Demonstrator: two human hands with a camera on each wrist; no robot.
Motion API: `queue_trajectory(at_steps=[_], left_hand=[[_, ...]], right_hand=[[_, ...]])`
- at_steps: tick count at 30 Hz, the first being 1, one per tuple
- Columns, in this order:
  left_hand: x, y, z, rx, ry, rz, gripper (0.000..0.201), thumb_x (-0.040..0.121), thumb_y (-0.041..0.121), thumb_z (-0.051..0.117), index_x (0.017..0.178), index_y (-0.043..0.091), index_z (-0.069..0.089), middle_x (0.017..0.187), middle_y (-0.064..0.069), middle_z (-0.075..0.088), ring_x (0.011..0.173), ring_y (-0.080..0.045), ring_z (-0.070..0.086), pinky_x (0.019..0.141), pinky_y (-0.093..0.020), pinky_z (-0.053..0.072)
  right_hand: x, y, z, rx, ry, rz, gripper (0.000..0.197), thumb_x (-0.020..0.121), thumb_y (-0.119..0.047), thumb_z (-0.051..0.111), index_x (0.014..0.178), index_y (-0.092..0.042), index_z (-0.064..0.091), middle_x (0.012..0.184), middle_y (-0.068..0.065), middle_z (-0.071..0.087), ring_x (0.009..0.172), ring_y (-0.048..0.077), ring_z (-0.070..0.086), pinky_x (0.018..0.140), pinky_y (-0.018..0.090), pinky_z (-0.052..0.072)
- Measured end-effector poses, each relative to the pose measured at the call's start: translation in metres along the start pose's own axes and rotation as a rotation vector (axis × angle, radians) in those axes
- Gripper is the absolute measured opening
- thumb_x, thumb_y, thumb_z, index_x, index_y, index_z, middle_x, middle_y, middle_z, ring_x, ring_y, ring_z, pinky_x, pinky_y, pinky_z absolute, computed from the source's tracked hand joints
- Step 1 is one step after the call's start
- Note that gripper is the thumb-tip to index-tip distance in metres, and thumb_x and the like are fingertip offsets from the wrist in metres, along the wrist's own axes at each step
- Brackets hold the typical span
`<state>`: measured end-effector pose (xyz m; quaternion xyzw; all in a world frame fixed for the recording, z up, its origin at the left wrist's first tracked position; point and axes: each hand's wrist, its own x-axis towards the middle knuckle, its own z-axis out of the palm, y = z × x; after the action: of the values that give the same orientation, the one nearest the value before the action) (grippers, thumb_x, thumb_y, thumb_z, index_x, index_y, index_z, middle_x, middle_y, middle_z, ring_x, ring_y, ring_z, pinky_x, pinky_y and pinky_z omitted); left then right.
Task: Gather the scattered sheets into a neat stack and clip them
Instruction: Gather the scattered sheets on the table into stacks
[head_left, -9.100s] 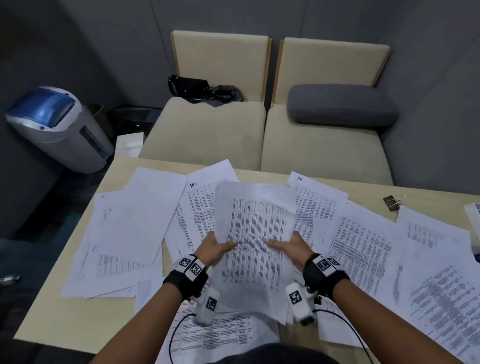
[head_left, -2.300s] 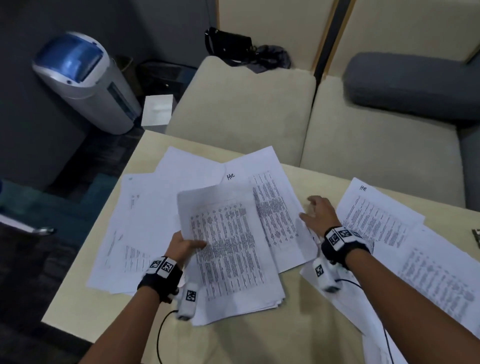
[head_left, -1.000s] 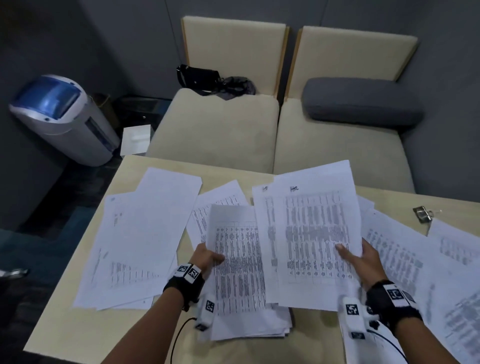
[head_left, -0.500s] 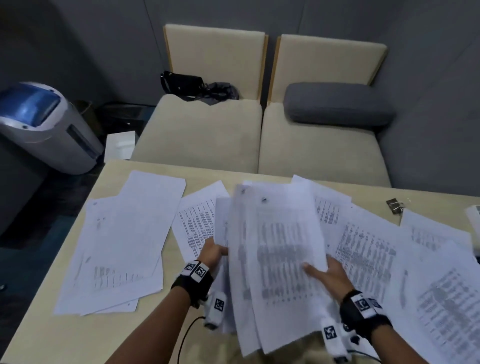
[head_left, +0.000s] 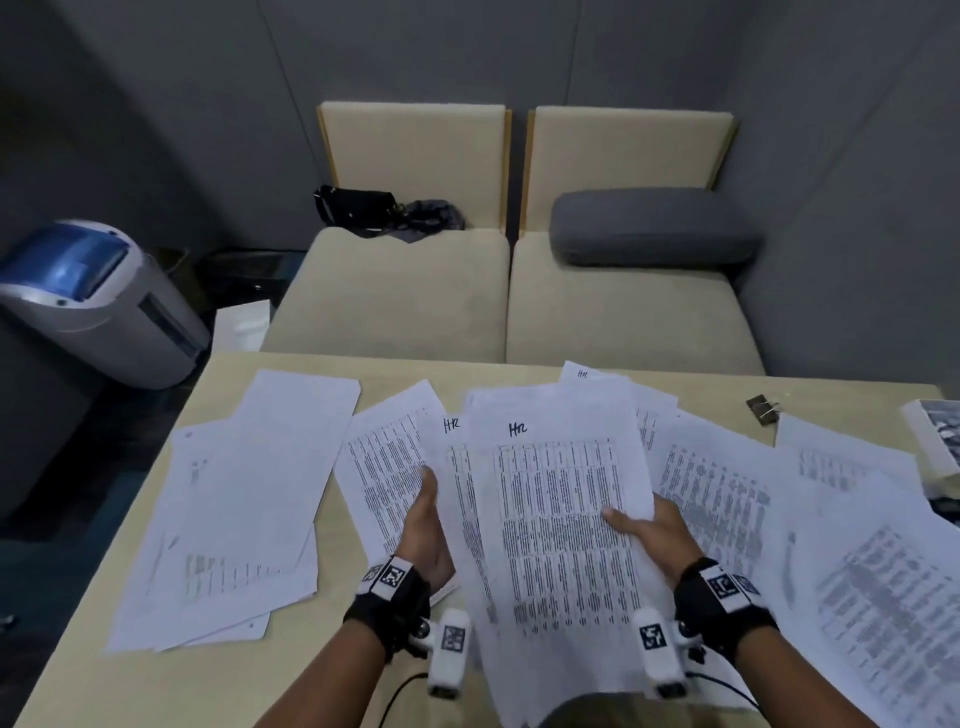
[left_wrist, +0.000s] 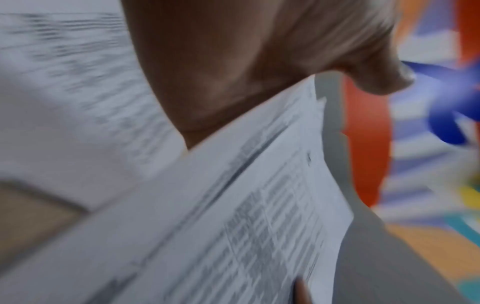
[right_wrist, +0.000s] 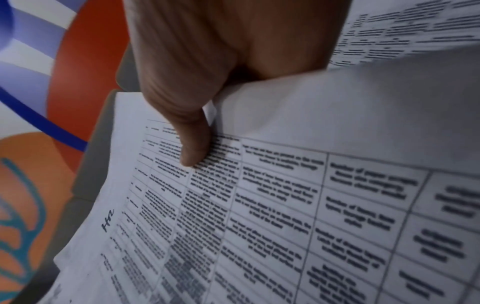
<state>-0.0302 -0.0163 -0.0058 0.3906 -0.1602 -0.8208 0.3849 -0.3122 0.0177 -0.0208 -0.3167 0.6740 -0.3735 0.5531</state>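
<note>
A stack of printed sheets (head_left: 556, 519) marked "Hn" sits between my hands over the middle of the wooden table (head_left: 156, 691). My right hand (head_left: 647, 527) grips its right edge, with the thumb (right_wrist: 194, 152) on the top page (right_wrist: 285, 205) and the fingers hidden beneath. My left hand (head_left: 426, 525) presses flat, fingers straight, against the stack's left edge (left_wrist: 246, 205); the palm (left_wrist: 233, 72) meets the paper. Loose sheets lie to the left (head_left: 234, 509), beside my left hand (head_left: 384, 467) and to the right (head_left: 857, 545). A black binder clip (head_left: 763, 408) lies at the far right.
A beige sofa (head_left: 389, 301) with a grey cushion (head_left: 649, 228) and a black bag (head_left: 358, 205) runs along the table's far edge. A white and blue appliance (head_left: 88, 296) stands on the floor at left. A printed booklet (head_left: 935, 441) lies at the right edge.
My right hand has brought its sheets leftward onto the pile my left hand held, so both now form one stack. My left hand has straightened against its edge.
</note>
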Motion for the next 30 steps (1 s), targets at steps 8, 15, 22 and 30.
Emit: queue_trajectory(at_steps=[8, 15, 22, 30], left_hand=[[-0.010, 0.044, 0.080, 0.619, 0.076, 0.415, 0.044, 0.073, 0.015, 0.079, 0.113, 0.011, 0.062, 0.095, -0.001, 0.074, 0.089, -0.024, 0.072, 0.074, -0.031, 0.060], [-0.009, 0.051, 0.083, 0.626, -0.098, 0.575, 0.046, 0.069, 0.009, 0.080, 0.111, 0.020, 0.067, 0.109, -0.009, 0.072, 0.103, -0.025, 0.068, 0.085, -0.038, 0.057], [-0.004, 0.042, 0.064, 0.806, -0.040, 0.427, 0.037, 0.063, 0.012, 0.081, 0.099, 0.012, 0.072, 0.094, -0.001, 0.077, 0.088, -0.018, 0.072, 0.076, -0.036, 0.056], [0.012, 0.039, 0.085, 0.691, -0.128, 0.428, 0.052, 0.059, 0.019, 0.081, 0.105, -0.001, 0.070, 0.100, -0.016, 0.072, 0.093, -0.030, 0.069, 0.083, -0.042, 0.056]], right_hand=[[-0.020, -0.078, -0.025, -0.050, -0.002, -0.278, 0.045, 0.072, -0.027, 0.079, 0.111, -0.011, 0.062, 0.103, 0.004, 0.071, 0.101, 0.021, 0.066, 0.093, 0.041, 0.050], [-0.032, -0.083, -0.029, -0.035, -0.011, -0.335, 0.054, 0.063, -0.036, 0.086, 0.109, -0.017, 0.064, 0.108, 0.002, 0.073, 0.102, 0.014, 0.069, 0.095, 0.041, 0.052], [-0.032, -0.063, -0.034, -0.033, -0.056, -0.270, 0.068, 0.055, -0.043, 0.091, 0.113, -0.017, 0.065, 0.100, -0.004, 0.075, 0.091, 0.010, 0.069, 0.091, 0.040, 0.053], [-0.025, -0.068, -0.013, 0.130, -0.035, -0.247, 0.079, 0.046, -0.029, 0.097, 0.115, -0.015, 0.061, 0.108, 0.005, 0.074, 0.102, 0.021, 0.070, 0.092, 0.043, 0.053]])
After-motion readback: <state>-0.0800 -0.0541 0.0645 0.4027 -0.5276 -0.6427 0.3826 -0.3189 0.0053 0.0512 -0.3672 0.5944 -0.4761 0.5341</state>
